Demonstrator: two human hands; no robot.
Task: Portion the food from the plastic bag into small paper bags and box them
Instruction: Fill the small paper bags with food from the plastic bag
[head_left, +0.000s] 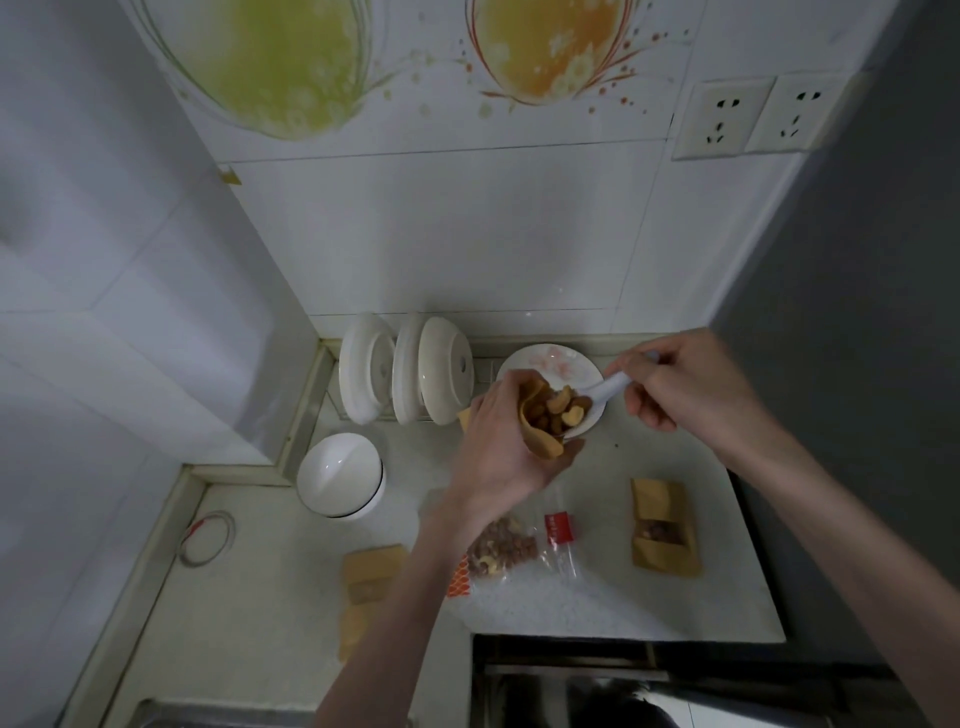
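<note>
Left hand (498, 441): fingers wrapped round open paper bag (540, 421), held above worktop (597, 597).
Right hand (685, 384): fingers pinching white spoon (605, 395), nuts (563, 408) at bag mouth.
Plastic bag (511, 551): near, lying flat.
Filled paper bag (662, 527): right.

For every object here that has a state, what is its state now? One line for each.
Small paper bag: open, held by left hand.
White spoon: loaded with nuts, tipped into that bag, held by right hand.
Plastic bag: lying flat, nuts inside.
Paper bag on the right: lying flat, nuts showing.
Bowls in rack: on edge.
White bowl: upside down.
</note>
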